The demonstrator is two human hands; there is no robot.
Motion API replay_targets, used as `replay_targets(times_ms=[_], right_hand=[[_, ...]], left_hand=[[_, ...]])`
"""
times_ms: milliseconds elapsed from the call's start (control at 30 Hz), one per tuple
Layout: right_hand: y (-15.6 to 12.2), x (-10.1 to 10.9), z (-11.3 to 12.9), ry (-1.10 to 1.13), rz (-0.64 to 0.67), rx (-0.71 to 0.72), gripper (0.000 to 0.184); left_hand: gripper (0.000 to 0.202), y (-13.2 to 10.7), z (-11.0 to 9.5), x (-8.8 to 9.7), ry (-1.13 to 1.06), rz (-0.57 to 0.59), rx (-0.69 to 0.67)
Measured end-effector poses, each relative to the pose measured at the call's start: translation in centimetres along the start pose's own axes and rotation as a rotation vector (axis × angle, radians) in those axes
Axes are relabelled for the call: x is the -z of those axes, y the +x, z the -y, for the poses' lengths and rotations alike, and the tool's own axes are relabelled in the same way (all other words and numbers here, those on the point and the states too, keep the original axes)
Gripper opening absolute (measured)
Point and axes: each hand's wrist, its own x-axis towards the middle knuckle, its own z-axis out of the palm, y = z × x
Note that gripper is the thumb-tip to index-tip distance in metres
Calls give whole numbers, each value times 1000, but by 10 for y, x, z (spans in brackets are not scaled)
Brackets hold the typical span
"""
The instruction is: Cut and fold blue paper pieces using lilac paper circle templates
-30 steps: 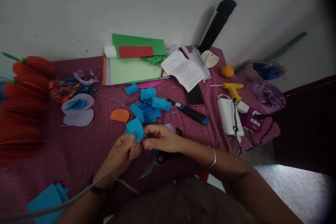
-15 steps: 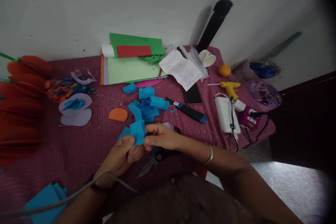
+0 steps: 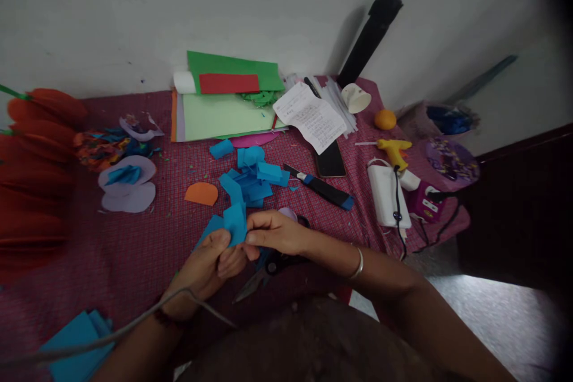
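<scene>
Both my hands meet low in the middle over the maroon cloth. My left hand (image 3: 203, 265) and my right hand (image 3: 275, 233) pinch one small blue paper piece (image 3: 233, 224) between their fingertips; it stands folded above them. Just beyond lies a heap of blue paper pieces (image 3: 253, 178), with an orange paper cutout (image 3: 201, 193) to its left. Black-handled scissors (image 3: 268, 268) lie under my right wrist, blades pointing lower left.
Green and red paper sheets (image 3: 226, 98) lie by the wall. A black-and-blue cutter (image 3: 320, 187), a phone (image 3: 330, 161), a white power bank (image 3: 385, 194) and a yellow glue gun (image 3: 394, 149) sit to the right. Lilac paper discs (image 3: 128, 182) are left; blue sheets (image 3: 74, 346) bottom left.
The blue piece has gone from a flat square to a narrower folded shape between my fingertips. My hands stay in the same place.
</scene>
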Motion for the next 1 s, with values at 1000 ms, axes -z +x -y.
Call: replay_targets(times_ms=[1000], right_hand=[[1, -6, -1, -375, -243, 104, 11]], left_hand=[[31, -5, -7, -4, 1259, -531, -754]])
